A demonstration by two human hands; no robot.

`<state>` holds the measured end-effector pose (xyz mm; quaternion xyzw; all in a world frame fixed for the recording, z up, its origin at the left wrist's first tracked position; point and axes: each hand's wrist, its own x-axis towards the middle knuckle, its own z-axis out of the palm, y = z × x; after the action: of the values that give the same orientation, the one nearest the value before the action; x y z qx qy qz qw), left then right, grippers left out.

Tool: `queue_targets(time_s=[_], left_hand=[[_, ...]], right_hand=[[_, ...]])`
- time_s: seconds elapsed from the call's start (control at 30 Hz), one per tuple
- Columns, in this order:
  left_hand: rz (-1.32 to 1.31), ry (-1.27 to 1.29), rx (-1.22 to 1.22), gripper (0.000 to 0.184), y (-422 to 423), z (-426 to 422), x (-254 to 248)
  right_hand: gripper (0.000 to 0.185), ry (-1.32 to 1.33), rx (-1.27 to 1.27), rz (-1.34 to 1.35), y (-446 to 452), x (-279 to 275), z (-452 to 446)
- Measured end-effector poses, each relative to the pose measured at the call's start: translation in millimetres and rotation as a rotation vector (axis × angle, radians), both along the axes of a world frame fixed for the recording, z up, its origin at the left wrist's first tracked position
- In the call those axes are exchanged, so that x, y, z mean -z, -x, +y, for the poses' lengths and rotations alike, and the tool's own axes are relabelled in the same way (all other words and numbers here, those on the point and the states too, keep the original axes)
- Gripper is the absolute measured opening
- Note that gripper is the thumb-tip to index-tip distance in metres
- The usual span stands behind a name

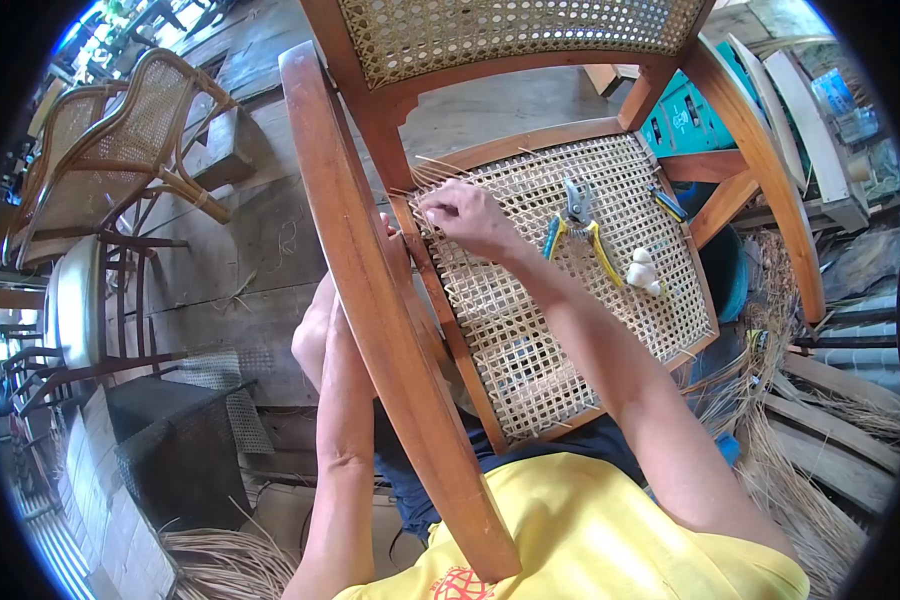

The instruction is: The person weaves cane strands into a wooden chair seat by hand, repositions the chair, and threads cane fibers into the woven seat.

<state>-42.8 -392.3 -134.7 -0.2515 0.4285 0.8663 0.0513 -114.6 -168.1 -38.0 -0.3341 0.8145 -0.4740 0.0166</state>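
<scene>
A wooden armchair has a woven cane seat point(530, 330) and a cane backrest point(520, 35). Over the seat's back left corner is my right hand point(470, 217), its fingers closed; what they pinch, if anything, is too small to make out. Loose cane ends stick out beside it. My left hand point(392, 240) is at the seat's left edge, mostly hidden behind the wooden armrest point(370, 300); only bits of its fingers show. On the seat lie pruning shears point(580, 215) with yellow and blue handles, a white lumpy object point(643, 270) and a small blue-yellow tool point(668, 204).
Rattan chairs point(120, 150) stand at the left, above a dark woven box point(180, 450). A teal crate point(690, 115) is behind the seat's right side. Cane strands point(770, 450) and wooden planks point(830, 430) lie at the right. The armrest crosses between my forearms.
</scene>
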Motion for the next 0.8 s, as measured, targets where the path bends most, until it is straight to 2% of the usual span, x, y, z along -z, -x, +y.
queue_targets(time_s=[0.03,0.07,0.1,0.13,0.17,0.23,0.37,0.43,0.47,0.53,0.57,0.63,0.67,0.73,0.77,0.8], left_hand=[[-0.050,0.016,-0.029,0.028,-0.6,3.2,-4.6],[-0.053,0.016,-0.032,0.028,-2.6,13.6,-16.5],[-0.026,0.546,-0.010,0.028,-5.1,28.3,-27.7],[0.005,1.078,0.017,0.027,-7.4,35.1,-32.5],[0.007,1.081,0.021,0.027,-10.7,29.0,-34.8],[0.104,-0.250,-0.131,0.027,-16.9,10.1,-39.6],[0.091,-0.095,-0.038,0.028,-8.6,4.0,-20.8],[0.206,0.194,-0.072,0.026,-10.3,9.6,-17.9],[0.203,0.195,-0.073,0.026,-12.1,10.2,-32.4],[0.082,0.278,0.052,0.031,-11.1,12.8,-71.3],[0.084,0.277,0.053,0.031,-6.4,7.3,-57.6],[0.129,0.381,0.018,0.037,3.9,-5.3,-30.4],[0.128,0.380,0.022,0.037,2.9,-2.2,-47.7],[-0.052,0.689,0.187,0.037,2.9,-0.5,-81.0],[-0.051,0.689,0.189,0.037,0.9,1.7,-75.7],[-0.009,0.506,0.102,0.039,-1.6,4.2,-67.2]], right_hand=[[0.017,-0.003,-0.005,-0.002,-8.4,1.9,0.6],[0.016,0.009,0.018,0.125,-15.5,3.7,0.4],[0.015,0.024,0.043,0.252,-20.9,4.9,0.1],[0.015,-0.053,0.047,0.212,-23.9,5.1,-3.0],[0.015,-0.051,0.051,0.211,-24.9,5.4,-7.6],[0.013,-0.169,0.121,0.220,-26.3,6.6,-15.3],[0.014,-0.351,0.115,0.280,-30.2,-12.4,-20.1],[0.017,-0.398,0.079,0.255,-28.8,-15.7,-19.0],[0.017,-0.397,0.076,0.253,-29.4,-13.2,-18.3],[0.019,-0.194,0.162,0.091,-27.5,-7.0,-15.3],[0.019,-0.195,0.163,0.092,-26.4,-5.6,-16.3],[0.021,-0.313,0.221,-0.093,-24.6,-2.6,-23.3],[0.021,-0.313,0.225,-0.096,-23.2,-6.9,-26.6],[0.023,-0.491,0.210,-0.406,-11.2,-17.7,-35.0],[0.025,-0.576,0.200,-0.562,-6.2,-21.5,-39.4],[0.028,-0.606,0.214,-0.593,-2.7,-24.2,-43.3]])
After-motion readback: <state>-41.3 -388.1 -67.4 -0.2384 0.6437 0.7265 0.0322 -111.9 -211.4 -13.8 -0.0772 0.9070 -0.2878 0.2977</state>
